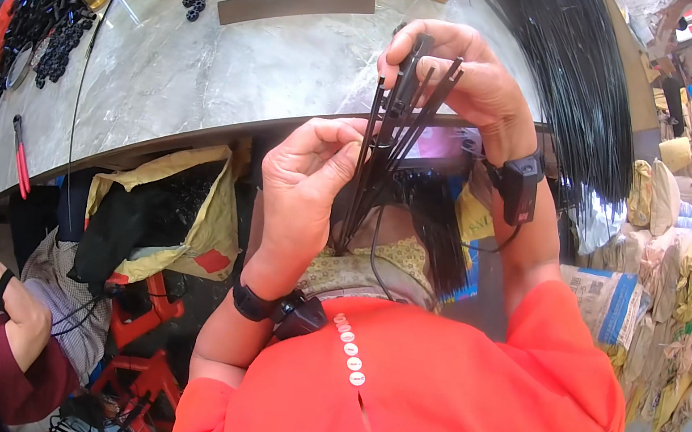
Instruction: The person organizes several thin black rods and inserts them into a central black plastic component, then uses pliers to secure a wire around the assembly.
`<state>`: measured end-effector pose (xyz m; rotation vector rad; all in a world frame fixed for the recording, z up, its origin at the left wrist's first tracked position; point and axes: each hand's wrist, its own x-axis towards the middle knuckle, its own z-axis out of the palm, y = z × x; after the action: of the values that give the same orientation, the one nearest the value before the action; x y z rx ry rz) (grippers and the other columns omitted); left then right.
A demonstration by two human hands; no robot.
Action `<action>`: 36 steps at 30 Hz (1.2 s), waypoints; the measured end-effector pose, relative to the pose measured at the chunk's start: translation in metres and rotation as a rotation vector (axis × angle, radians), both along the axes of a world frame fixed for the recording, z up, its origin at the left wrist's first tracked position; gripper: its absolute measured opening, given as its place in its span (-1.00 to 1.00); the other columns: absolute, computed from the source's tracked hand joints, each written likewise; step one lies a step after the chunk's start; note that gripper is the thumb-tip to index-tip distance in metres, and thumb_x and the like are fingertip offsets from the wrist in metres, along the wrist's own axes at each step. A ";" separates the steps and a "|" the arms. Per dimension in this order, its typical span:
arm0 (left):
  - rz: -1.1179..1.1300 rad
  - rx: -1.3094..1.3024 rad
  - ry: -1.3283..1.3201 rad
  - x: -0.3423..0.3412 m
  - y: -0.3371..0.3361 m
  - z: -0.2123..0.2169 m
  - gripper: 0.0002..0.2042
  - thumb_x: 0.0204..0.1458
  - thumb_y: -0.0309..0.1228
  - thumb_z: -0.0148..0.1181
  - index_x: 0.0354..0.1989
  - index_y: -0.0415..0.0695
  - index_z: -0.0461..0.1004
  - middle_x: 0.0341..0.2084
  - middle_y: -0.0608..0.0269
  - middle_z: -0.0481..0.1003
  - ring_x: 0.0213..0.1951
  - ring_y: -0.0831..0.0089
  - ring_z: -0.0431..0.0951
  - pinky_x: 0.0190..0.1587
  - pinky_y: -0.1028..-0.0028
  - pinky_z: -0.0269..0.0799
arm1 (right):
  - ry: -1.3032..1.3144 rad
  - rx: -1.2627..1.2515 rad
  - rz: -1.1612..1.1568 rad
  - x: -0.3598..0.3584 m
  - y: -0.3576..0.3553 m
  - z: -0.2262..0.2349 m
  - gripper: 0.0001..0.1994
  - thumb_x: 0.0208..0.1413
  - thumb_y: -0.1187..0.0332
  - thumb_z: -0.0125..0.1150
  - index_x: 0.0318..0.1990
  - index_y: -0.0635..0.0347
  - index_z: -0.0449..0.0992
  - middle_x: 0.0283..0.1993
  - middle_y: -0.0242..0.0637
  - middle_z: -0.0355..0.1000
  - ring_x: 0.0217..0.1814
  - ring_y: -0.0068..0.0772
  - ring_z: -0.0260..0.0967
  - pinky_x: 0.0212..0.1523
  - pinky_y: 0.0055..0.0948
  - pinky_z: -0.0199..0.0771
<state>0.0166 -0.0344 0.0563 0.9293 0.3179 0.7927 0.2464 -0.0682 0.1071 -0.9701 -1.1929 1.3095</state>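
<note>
Tabletop edge: the grey marbled stone tabletop (pixel 207 67) ends in a dark curved rim just beyond the hands, which work in the air in front of it.
Open room: bare stone lies between a flat brown strip (pixel 297 2) and the rim; the left end is crowded with small black plastic parts (pixel 56 16), and red-handled pliers (pixel 21 155) lie near the edge.
Right side: a broad sheaf of long black rods (pixel 580 81) fans across the tabletop (close behind the raised hand).
Bundle: thin black metal ribs (pixel 397 125), gathered low and splaying upward, held above the lap.
Left hand (pixel 301 182): fingers curled, thumb pinching the ribs at mid-length.
Right hand (pixel 467 77): fingertips pinched on the rib tips.
Lower left: another person's arm (pixel 0 288) reaches under the tabletop.
</note>
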 end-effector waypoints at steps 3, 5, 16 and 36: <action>-0.005 -0.010 -0.004 0.000 0.000 0.001 -0.88 0.16 -0.57 0.18 -0.16 -0.29 0.53 -0.16 0.14 0.59 -0.28 0.67 0.46 -0.13 0.61 0.37 | -0.072 0.026 0.029 -0.005 -0.001 0.008 -0.67 0.12 0.25 0.31 -0.11 0.36 0.50 -0.18 -0.17 0.49 -0.13 -0.44 0.47 -0.16 -0.53 0.48; -0.004 -0.015 -0.004 -0.001 0.000 0.001 -0.88 0.16 -0.57 0.18 -0.16 -0.29 0.53 -0.16 0.14 0.59 -0.27 0.66 0.47 -0.12 0.61 0.38 | -0.108 0.046 0.045 -0.008 0.000 0.009 -0.67 0.12 0.25 0.31 -0.11 0.36 0.51 -0.17 -0.17 0.49 -0.12 -0.44 0.47 -0.16 -0.52 0.47; 0.013 -0.057 0.027 0.003 0.001 -0.003 -0.91 0.14 -0.68 0.15 -0.23 -0.31 0.53 -0.19 0.22 0.57 -0.20 0.63 0.50 -0.07 0.60 0.43 | -0.315 -0.089 -0.110 -0.016 -0.014 0.025 -0.73 0.01 0.52 0.30 -0.09 0.32 0.52 -0.15 -0.20 0.52 -0.14 -0.47 0.50 -0.17 -0.57 0.53; 0.063 -0.036 -0.059 0.004 -0.003 -0.008 -0.89 0.10 -0.66 0.20 -0.20 -0.30 0.52 -0.17 0.14 0.58 -0.17 0.53 0.56 -0.04 0.55 0.47 | -0.266 -0.057 -0.256 -0.037 -0.018 0.014 -0.79 -0.02 0.50 0.40 -0.20 0.20 0.58 -0.31 -0.44 0.55 -0.33 -0.69 0.49 -0.33 -0.66 0.51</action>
<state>0.0208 -0.0372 0.0479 0.8635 0.3105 0.8680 0.2095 -0.0860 0.1214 -1.3241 -1.1879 1.0387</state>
